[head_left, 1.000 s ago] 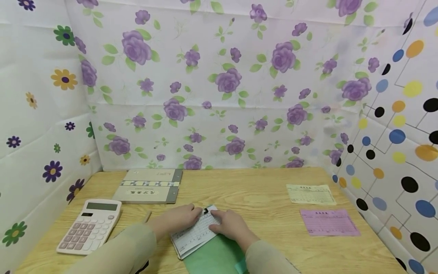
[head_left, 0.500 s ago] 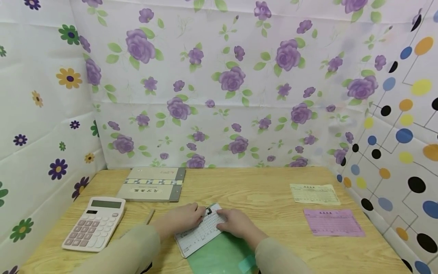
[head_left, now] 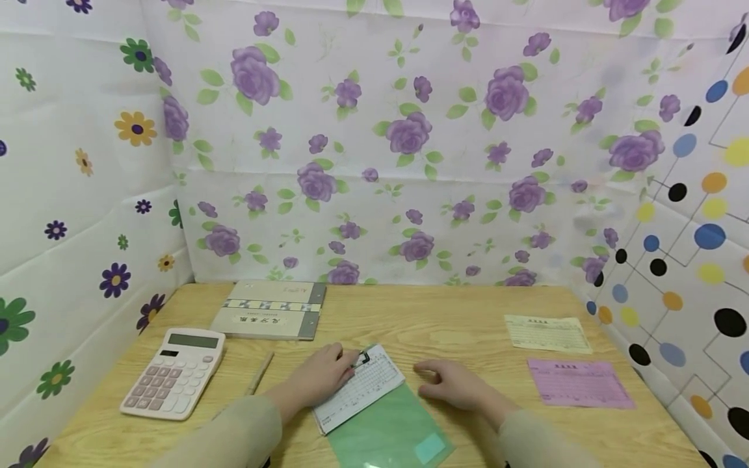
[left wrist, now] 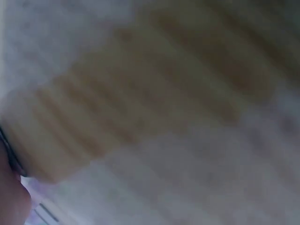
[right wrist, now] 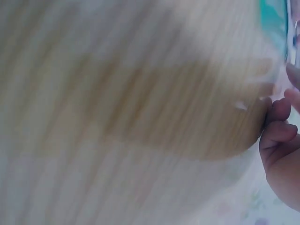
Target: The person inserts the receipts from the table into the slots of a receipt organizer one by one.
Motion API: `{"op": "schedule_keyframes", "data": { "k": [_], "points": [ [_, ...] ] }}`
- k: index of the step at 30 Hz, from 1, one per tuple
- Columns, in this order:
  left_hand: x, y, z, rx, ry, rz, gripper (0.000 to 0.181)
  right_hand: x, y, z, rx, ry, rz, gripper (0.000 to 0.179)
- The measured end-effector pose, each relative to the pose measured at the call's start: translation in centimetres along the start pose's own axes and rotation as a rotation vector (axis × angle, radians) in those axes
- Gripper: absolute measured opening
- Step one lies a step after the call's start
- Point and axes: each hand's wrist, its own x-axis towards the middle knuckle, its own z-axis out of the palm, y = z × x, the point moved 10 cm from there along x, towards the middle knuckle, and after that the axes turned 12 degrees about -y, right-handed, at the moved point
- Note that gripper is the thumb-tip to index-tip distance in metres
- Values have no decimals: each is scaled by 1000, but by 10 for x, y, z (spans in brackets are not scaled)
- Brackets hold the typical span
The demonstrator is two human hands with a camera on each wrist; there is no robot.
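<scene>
In the head view a stack of printed white slips [head_left: 359, 390] lies tilted over the upper left of a green plastic folder [head_left: 383, 432]. A black binder clip [head_left: 364, 359] sits at the slips' top edge. My left hand [head_left: 322, 377] lies over the left part of the slips, its fingers pinching at the clip and partly hiding it. My right hand [head_left: 453, 383] is apart from the folder, just right of it, close over the table with loosely bent fingers and nothing in them. In the right wrist view the right fingers [right wrist: 279, 129] show at the right edge.
A pink and white calculator [head_left: 175, 374] and a grey ledger book [head_left: 272, 309] are on the left of the table. A pen-like stick [head_left: 260, 372] lies beside the left forearm. At right are a yellow slip [head_left: 547, 333] and a pink slip [head_left: 579, 382].
My right hand has let go of the slips' top edge and moved right. The left hand stays at the clip. The head view has shifted slightly left.
</scene>
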Motion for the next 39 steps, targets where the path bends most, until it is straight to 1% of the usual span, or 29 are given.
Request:
{"op": "schedule_keyframes", "data": {
  "k": [3, 5, 8, 10, 14, 17, 19, 21, 23, 25, 26, 28, 29, 32, 35, 39],
  "points": [
    [-1, -2, 0, -32, 17, -10, 38, -18, 17, -9, -23, 24, 6, 49],
    [-1, -3, 1, -52, 14, -18, 39, -31, 29, -16, -35, 53, 13, 50],
    [-1, -5, 2, -63, 7, -24, 41, -50, 46, -27, -30, 95, 46, 51],
    [-2, -6, 2, -74, 8, -26, 42, -63, 58, -37, -20, 123, 79, 52],
    [-2, -7, 1, -88, 33, -29, 42, -88, 82, -58, 1, 174, 149, 52],
    [-3, -9, 3, -93, 36, -38, 42, -107, 102, -70, 43, 194, 203, 54],
    [-4, -9, 5, -99, 32, -42, 42, -120, 115, -78, 35, 216, 233, 56],
    [-5, -9, 5, -103, 36, -39, 41, -134, 130, -84, 11, 241, 259, 58],
    [-5, -8, 3, -106, 47, -33, 41, -148, 145, -91, -59, 264, 300, 60],
    [-5, -7, 2, -111, 45, -36, 41, -159, 159, -95, -130, 269, 336, 62],
    [-5, -7, 2, -112, 41, -38, 41, -164, 165, -97, -154, 269, 355, 63],
    [-5, -8, 3, -122, 22, -51, 42, -171, 177, -98, -167, 259, 404, 66],
    [-4, -8, 4, -128, 16, -54, 42, -174, 183, -97, -162, 246, 423, 68],
    [-4, -9, 4, -137, 12, -65, 42, -181, 196, -99, -168, 244, 471, 73],
    [-5, -9, 1, -152, 26, -61, 41, -183, 204, -97, -195, 233, 492, 77],
    [-6, -9, 0, -159, 34, -63, 41, -177, 207, -95, -204, 233, 478, 77]
  ]
}}
